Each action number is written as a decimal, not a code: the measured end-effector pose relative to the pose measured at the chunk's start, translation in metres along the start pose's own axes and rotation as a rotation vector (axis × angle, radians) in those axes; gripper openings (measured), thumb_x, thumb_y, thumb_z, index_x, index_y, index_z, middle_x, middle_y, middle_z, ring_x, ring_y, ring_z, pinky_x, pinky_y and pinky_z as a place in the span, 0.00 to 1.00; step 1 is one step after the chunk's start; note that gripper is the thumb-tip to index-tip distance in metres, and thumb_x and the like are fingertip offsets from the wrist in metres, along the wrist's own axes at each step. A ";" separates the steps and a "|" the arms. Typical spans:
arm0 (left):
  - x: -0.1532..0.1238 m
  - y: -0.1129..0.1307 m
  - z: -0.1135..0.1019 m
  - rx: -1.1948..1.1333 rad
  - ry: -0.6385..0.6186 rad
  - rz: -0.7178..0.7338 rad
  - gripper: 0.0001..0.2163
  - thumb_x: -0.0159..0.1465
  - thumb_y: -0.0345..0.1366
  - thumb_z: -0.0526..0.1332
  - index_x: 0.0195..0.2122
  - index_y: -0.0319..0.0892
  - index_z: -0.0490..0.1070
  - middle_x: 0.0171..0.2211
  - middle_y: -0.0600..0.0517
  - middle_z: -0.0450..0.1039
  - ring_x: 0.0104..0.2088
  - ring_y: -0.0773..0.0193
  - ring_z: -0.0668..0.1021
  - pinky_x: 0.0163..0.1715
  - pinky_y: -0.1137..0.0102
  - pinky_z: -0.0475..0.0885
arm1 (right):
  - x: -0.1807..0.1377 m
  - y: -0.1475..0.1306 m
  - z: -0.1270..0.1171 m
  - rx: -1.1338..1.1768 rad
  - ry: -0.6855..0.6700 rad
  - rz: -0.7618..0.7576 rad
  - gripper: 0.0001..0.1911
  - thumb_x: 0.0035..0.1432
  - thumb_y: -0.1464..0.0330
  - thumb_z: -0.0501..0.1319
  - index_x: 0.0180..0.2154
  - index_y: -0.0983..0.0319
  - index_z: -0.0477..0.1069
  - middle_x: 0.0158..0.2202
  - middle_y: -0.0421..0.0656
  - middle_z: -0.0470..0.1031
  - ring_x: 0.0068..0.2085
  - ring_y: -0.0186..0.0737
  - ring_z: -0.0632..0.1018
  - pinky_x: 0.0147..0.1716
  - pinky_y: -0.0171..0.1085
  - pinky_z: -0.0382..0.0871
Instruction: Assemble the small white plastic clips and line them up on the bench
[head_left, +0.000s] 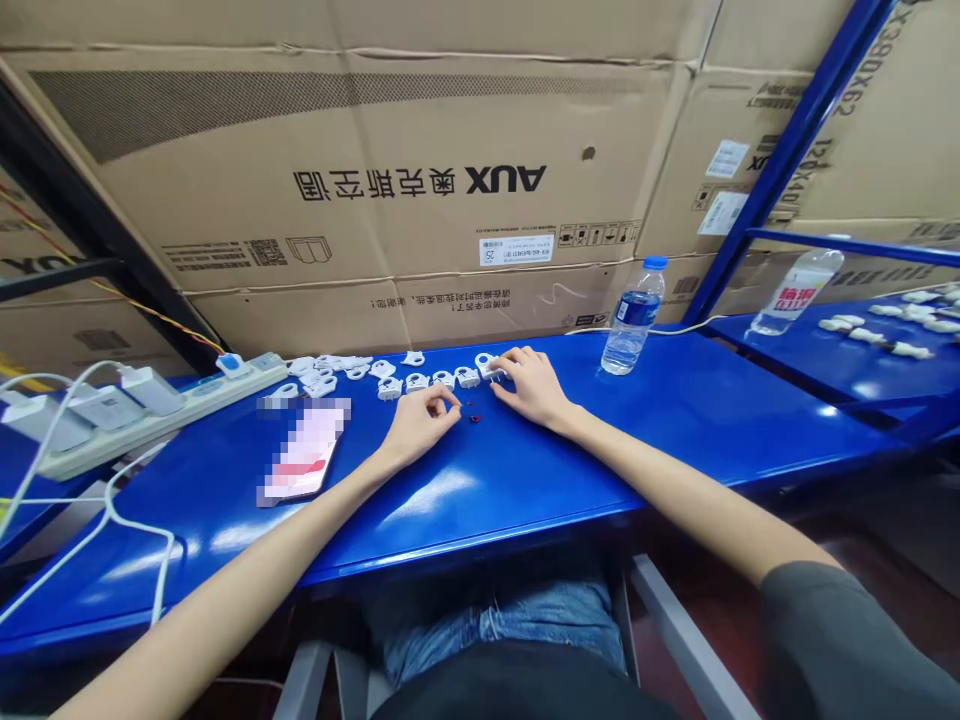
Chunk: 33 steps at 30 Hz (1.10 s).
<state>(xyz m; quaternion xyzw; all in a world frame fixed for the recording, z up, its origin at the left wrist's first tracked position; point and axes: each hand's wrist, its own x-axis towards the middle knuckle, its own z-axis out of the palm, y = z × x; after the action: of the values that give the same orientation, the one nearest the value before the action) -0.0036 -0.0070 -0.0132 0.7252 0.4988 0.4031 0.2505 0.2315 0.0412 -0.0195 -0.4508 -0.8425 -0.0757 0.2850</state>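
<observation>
My right hand (531, 388) has its fingers and thumb around a white plug with a ring-shaped handle (484, 363), the rightmost of a row. My left hand (421, 422) is closed in a pinch just in front of that row; whatever its fingertips hold, if anything, is too small to make out. Between the hands lie tiny red and black bits (474, 419). Several similar white plugs (466, 377) stand side by side, metal pins showing toward me. Behind and left of them is a loose pile of white ring-shaped pieces (322, 372).
A phone (306, 450) lies left of my left hand. Chargers and cables crowd a power strip (202, 400) at the left. A water bottle (634, 318) stands at the right rear. Cardboard boxes (420, 130) wall off the back of the blue table (510, 490).
</observation>
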 end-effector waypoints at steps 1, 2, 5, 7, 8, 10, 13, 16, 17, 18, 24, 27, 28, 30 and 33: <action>0.000 0.000 0.000 0.018 -0.011 0.007 0.07 0.57 0.39 0.62 0.30 0.42 0.77 0.17 0.58 0.64 0.21 0.66 0.67 0.27 0.69 0.61 | 0.000 0.002 0.001 0.000 -0.016 0.017 0.14 0.67 0.64 0.65 0.52 0.60 0.78 0.52 0.50 0.78 0.53 0.54 0.74 0.51 0.49 0.67; 0.000 -0.001 0.000 0.038 -0.024 0.017 0.07 0.57 0.39 0.62 0.30 0.43 0.77 0.17 0.58 0.65 0.21 0.66 0.67 0.27 0.69 0.61 | 0.001 0.004 0.002 -0.002 -0.031 0.030 0.14 0.67 0.64 0.65 0.52 0.59 0.78 0.52 0.50 0.79 0.53 0.54 0.74 0.51 0.50 0.67; -0.001 -0.003 0.000 0.107 -0.064 0.036 0.07 0.59 0.39 0.61 0.31 0.43 0.77 0.18 0.58 0.66 0.22 0.65 0.69 0.28 0.69 0.63 | 0.002 0.008 0.006 -0.011 -0.065 0.052 0.15 0.67 0.63 0.65 0.53 0.59 0.78 0.52 0.51 0.79 0.53 0.55 0.74 0.51 0.50 0.68; -0.002 -0.004 0.000 0.156 -0.085 0.038 0.07 0.60 0.39 0.61 0.32 0.44 0.78 0.19 0.57 0.67 0.23 0.65 0.70 0.29 0.69 0.63 | 0.002 0.009 0.008 -0.018 -0.078 0.059 0.15 0.68 0.63 0.65 0.53 0.59 0.78 0.53 0.50 0.79 0.54 0.55 0.74 0.50 0.50 0.68; -0.002 -0.005 0.001 0.178 -0.094 0.039 0.07 0.61 0.39 0.61 0.32 0.44 0.78 0.19 0.57 0.68 0.23 0.65 0.70 0.29 0.69 0.63 | 0.002 0.010 0.009 -0.020 -0.082 0.060 0.15 0.68 0.63 0.65 0.53 0.59 0.78 0.53 0.50 0.79 0.54 0.55 0.74 0.50 0.50 0.68; -0.003 -0.006 0.002 0.211 -0.110 0.043 0.07 0.61 0.38 0.61 0.33 0.44 0.78 0.19 0.57 0.69 0.23 0.65 0.70 0.29 0.69 0.62 | 0.002 0.010 0.011 -0.021 -0.086 0.063 0.15 0.68 0.63 0.64 0.53 0.59 0.78 0.53 0.50 0.79 0.54 0.56 0.74 0.50 0.50 0.69; -0.004 -0.006 0.002 0.236 -0.130 0.056 0.07 0.61 0.37 0.61 0.34 0.45 0.79 0.20 0.57 0.69 0.23 0.64 0.71 0.29 0.69 0.62 | 0.002 0.009 0.012 -0.027 -0.090 0.066 0.16 0.68 0.63 0.64 0.54 0.60 0.78 0.54 0.51 0.79 0.54 0.57 0.74 0.50 0.51 0.69; -0.004 -0.006 0.001 0.252 -0.135 0.057 0.07 0.61 0.37 0.61 0.34 0.46 0.80 0.19 0.57 0.70 0.24 0.63 0.72 0.30 0.69 0.63 | 0.001 0.007 0.012 -0.027 -0.079 0.040 0.18 0.68 0.62 0.64 0.57 0.59 0.76 0.55 0.51 0.78 0.55 0.57 0.74 0.52 0.53 0.70; -0.004 -0.006 0.001 0.256 -0.133 0.057 0.07 0.61 0.37 0.61 0.34 0.46 0.80 0.19 0.57 0.70 0.24 0.63 0.72 0.30 0.68 0.63 | 0.001 0.006 0.012 -0.022 -0.071 0.024 0.19 0.69 0.62 0.63 0.58 0.59 0.76 0.56 0.51 0.78 0.55 0.56 0.74 0.53 0.53 0.69; -0.004 -0.005 0.001 0.258 -0.132 0.058 0.07 0.61 0.37 0.61 0.35 0.46 0.80 0.19 0.57 0.71 0.24 0.63 0.72 0.30 0.68 0.63 | 0.001 0.004 0.012 -0.013 -0.063 0.005 0.20 0.69 0.62 0.63 0.59 0.59 0.76 0.57 0.51 0.78 0.56 0.56 0.74 0.54 0.53 0.69; -0.004 -0.004 0.000 0.253 -0.128 0.063 0.09 0.60 0.37 0.61 0.34 0.46 0.81 0.20 0.56 0.71 0.23 0.63 0.71 0.29 0.69 0.62 | 0.003 -0.008 0.018 0.022 -0.056 -0.076 0.21 0.71 0.62 0.60 0.61 0.60 0.74 0.61 0.52 0.75 0.59 0.55 0.73 0.60 0.55 0.67; -0.004 -0.004 0.000 0.245 -0.106 0.063 0.09 0.60 0.36 0.60 0.33 0.46 0.81 0.20 0.56 0.70 0.24 0.63 0.71 0.29 0.69 0.62 | 0.009 -0.012 0.023 0.008 -0.047 -0.082 0.22 0.70 0.61 0.62 0.61 0.61 0.73 0.63 0.52 0.74 0.62 0.56 0.72 0.65 0.58 0.61; -0.003 -0.005 0.000 0.239 -0.099 0.067 0.08 0.60 0.36 0.60 0.33 0.45 0.80 0.20 0.55 0.70 0.24 0.63 0.71 0.29 0.69 0.63 | 0.011 -0.012 0.024 0.006 -0.045 -0.082 0.22 0.69 0.60 0.63 0.60 0.61 0.74 0.63 0.52 0.74 0.63 0.56 0.71 0.67 0.60 0.59; -0.002 -0.006 0.000 0.223 -0.084 0.072 0.08 0.60 0.35 0.60 0.33 0.45 0.80 0.20 0.55 0.70 0.24 0.63 0.72 0.30 0.69 0.63 | 0.015 -0.012 0.027 0.007 -0.050 -0.079 0.19 0.68 0.59 0.64 0.57 0.60 0.77 0.62 0.52 0.75 0.63 0.57 0.72 0.68 0.62 0.56; -0.002 -0.008 0.001 0.204 -0.062 0.065 0.08 0.59 0.35 0.59 0.32 0.45 0.78 0.20 0.56 0.70 0.24 0.63 0.71 0.31 0.68 0.64 | 0.016 -0.011 0.028 0.038 -0.060 -0.068 0.15 0.69 0.60 0.62 0.52 0.60 0.79 0.61 0.52 0.76 0.62 0.56 0.72 0.68 0.63 0.55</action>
<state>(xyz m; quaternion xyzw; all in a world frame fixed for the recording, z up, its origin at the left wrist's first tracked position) -0.0077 -0.0052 -0.0206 0.7747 0.5056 0.3357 0.1775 0.2041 0.0570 -0.0327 -0.4184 -0.8668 -0.0560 0.2655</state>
